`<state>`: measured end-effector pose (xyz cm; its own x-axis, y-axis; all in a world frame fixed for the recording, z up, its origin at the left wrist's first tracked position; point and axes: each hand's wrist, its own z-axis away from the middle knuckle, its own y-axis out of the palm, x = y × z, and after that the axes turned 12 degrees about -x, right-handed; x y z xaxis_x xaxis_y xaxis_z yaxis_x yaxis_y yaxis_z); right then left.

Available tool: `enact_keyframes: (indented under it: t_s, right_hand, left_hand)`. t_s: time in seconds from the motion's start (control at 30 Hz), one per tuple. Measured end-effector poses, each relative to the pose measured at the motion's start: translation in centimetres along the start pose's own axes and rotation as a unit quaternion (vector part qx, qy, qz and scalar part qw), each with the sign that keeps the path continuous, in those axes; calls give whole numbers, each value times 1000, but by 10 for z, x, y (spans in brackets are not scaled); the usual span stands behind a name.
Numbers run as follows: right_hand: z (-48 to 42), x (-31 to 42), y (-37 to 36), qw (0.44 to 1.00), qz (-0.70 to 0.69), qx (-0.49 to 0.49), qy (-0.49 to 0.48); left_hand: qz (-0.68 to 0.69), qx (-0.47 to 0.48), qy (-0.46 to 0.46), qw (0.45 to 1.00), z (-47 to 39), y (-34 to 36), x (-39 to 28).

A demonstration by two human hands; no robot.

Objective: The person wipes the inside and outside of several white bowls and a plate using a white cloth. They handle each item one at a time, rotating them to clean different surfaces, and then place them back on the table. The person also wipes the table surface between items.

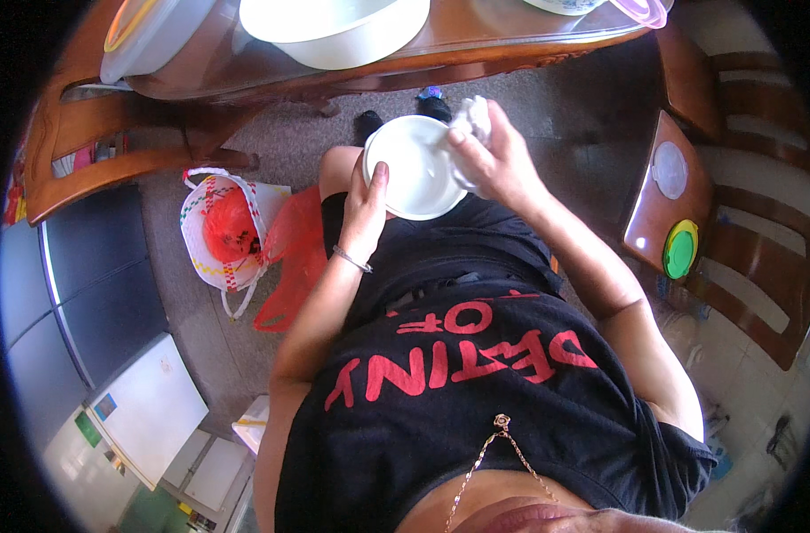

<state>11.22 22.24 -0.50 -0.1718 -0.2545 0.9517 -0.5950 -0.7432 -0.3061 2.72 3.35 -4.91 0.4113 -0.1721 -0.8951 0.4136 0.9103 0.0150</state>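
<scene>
Above my lap, a round white bowl is tilted so that its inside faces up toward me. My left hand grips its left side, the thumb over the rim and the fingers behind. A crumpled white cloth is bunched in my right hand, at the bowl's right rim. Part of the cloth hangs down along that rim, and some of my right fingers are hidden behind it.
A wooden table ahead holds a large white basin and plastic lids. Left on the floor stand a woven basket and a red plastic bag. Wooden chairs and a small wooden surface with lids are at right.
</scene>
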Motion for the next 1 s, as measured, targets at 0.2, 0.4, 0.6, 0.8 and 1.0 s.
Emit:
enact_keyframes:
  t_s: [0.2,0.4,0.6,0.8,1.0]
  right_hand:
    - [21,-17,46,947,72,128,-285]
    - [2,-38,58,873,261,47,-409]
    - [-2,-34,52,808,399,273,-336]
    - [-19,15,-12,893,-215,392,58]
    - [-64,72,-42,954,91,-159,-236]
  left_hand:
    - [-203,-50,271,940,-17,-8,5]
    - [-207,-36,297,931,1,7,-26]
    - [-230,-65,373,896,-5,6,-25]
    - [-187,-99,315,925,-28,-24,1]
    - [-115,-62,216,968,-23,-42,11]
